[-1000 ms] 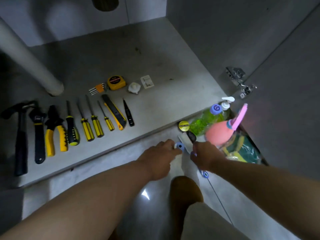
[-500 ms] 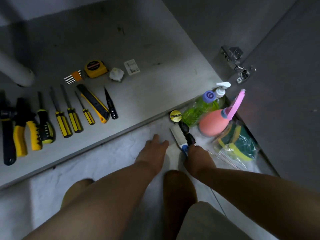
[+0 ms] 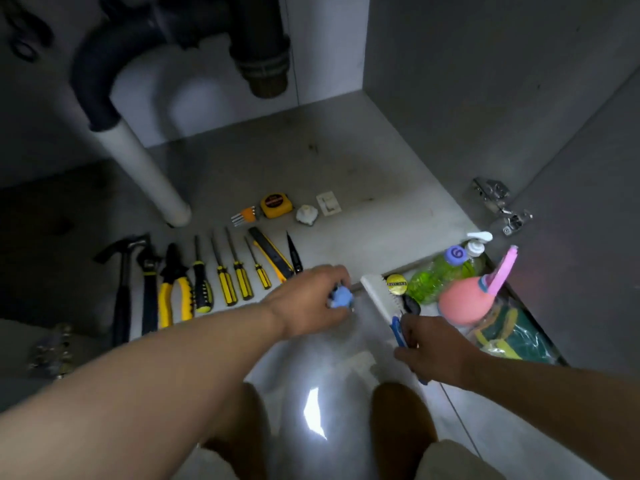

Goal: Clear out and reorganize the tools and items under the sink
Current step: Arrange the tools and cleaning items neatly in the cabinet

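Cabinet floor (image 3: 346, 174): grey, dim, and it carries most of the kit. White drain pipe (image 3: 145, 168) slants down to its back left.

Left hand (image 3: 308, 299) is over the front edge, fingers curled round a small blue object (image 3: 341, 296); what it is, cannot tell. Right hand (image 3: 433, 348) is low over the tiled floor (image 3: 329, 368), fingers wrapped round the blue handle of a white brush (image 3: 377, 296). The brush head points at the front edge. Cannot tell whether the brush touches the tile.

Row along the front edge, from the left: hammer (image 3: 121, 289), wrench (image 3: 149, 289), pliers (image 3: 175, 289), four screwdrivers (image 3: 227, 289), utility knife (image 3: 270, 254).

On the tile by the front right corner: bag of sponges (image 3: 509, 334), pink bulb (image 3: 464, 299), green bottle (image 3: 433, 275), pump bottle (image 3: 476, 244).

Behind the row: tape measure (image 3: 275, 205), hex keys (image 3: 244, 215), white knob (image 3: 306, 214). Round yellow tin (image 3: 396, 283) sits just beside the brush bristles.
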### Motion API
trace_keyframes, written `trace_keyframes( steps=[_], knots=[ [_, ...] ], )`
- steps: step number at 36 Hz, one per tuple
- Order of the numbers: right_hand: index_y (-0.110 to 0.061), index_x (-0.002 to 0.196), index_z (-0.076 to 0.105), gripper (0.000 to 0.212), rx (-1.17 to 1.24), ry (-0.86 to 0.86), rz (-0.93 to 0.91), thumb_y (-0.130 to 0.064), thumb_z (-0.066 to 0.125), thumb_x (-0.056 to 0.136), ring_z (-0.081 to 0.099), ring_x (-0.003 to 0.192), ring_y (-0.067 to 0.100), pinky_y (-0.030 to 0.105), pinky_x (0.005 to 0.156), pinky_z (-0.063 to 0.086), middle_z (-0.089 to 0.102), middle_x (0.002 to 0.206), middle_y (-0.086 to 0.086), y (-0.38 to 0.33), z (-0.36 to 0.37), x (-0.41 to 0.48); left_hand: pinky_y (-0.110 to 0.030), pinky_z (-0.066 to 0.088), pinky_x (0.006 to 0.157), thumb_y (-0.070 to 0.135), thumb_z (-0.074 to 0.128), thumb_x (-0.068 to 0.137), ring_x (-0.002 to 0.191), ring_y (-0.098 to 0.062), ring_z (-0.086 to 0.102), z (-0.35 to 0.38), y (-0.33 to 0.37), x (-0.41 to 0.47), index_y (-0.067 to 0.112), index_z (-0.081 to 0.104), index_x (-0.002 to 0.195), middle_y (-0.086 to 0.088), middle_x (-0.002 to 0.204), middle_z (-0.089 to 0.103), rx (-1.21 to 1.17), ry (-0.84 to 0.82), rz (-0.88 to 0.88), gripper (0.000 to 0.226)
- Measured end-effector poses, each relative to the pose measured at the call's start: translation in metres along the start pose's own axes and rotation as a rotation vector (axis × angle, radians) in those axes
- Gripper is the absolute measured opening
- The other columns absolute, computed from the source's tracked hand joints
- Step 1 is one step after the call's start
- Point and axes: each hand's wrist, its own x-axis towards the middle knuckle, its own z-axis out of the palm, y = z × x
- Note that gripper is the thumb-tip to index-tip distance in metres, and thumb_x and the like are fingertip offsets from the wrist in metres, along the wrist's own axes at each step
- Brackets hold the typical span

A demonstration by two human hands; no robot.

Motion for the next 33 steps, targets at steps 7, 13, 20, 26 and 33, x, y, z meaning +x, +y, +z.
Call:
trace_keyframes(
  steps=[7,13,20,26,33],
  knots=[
    [-0.014,0.072,0.045,0.022,0.197,0.066,0.040,-0.015,0.065,0.081,0.066,0.043,0.018,0.023,0.044,0.049,0.063,0.046,0.002,-0.047,-0.041,0.030,-0.031,0.053,0.083,0.026,0.082,0.079,0.094,-0.019,0.067,-0.035,-0.017,0.024,0.022,0.069,0.100,0.001,0.096,0.071,-0.250,0.306,-0.224,0.025],
    [-0.009,0.079,0.049,0.016,0.392,0.126,0.132,-0.012,0.064,0.083,0.067,0.046,0.025,0.030,0.045,0.055,0.066,0.055,0.014,-0.060,-0.055,0.059,-0.021,0.044,0.075,0.013,0.082,0.080,0.094,-0.018,0.062,-0.012,-0.032,0.045,0.013,0.071,0.108,-0.001,0.102,0.069,-0.372,0.427,-0.356,0.030],
    [-0.008,0.082,0.052,0.015,0.688,0.189,0.243,-0.014,0.065,0.086,0.065,0.048,0.020,0.028,0.048,0.055,0.063,0.054,0.011,-0.064,-0.036,0.074,-0.019,0.042,0.081,0.002,0.067,0.085,0.098,-0.018,0.063,0.001,-0.044,0.056,0.015,0.075,0.110,-0.005,0.105,0.073,-0.345,0.405,-0.432,0.029],
    [-0.008,0.081,0.049,0.018,0.694,0.204,0.269,-0.013,0.065,0.086,0.062,0.047,0.020,0.036,0.052,0.060,0.063,0.061,0.015,-0.059,-0.018,0.081,-0.040,0.053,0.090,0.006,0.066,0.085,0.101,-0.031,0.064,0.001,-0.040,0.048,0.013,0.069,0.105,-0.017,0.112,0.064,-0.283,0.451,-0.349,0.021],
    [-0.014,0.074,0.051,0.021,0.308,0.280,0.187,-0.027,0.067,0.080,0.069,0.071,0.030,0.040,0.072,0.058,0.070,0.074,0.010,-0.058,-0.012,0.091,-0.039,0.044,0.099,0.018,0.059,0.090,0.127,-0.028,0.046,0.004,-0.034,0.029,0.030,0.055,0.137,-0.005,0.140,0.043,0.392,0.354,-0.029,0.048]
  ],
)
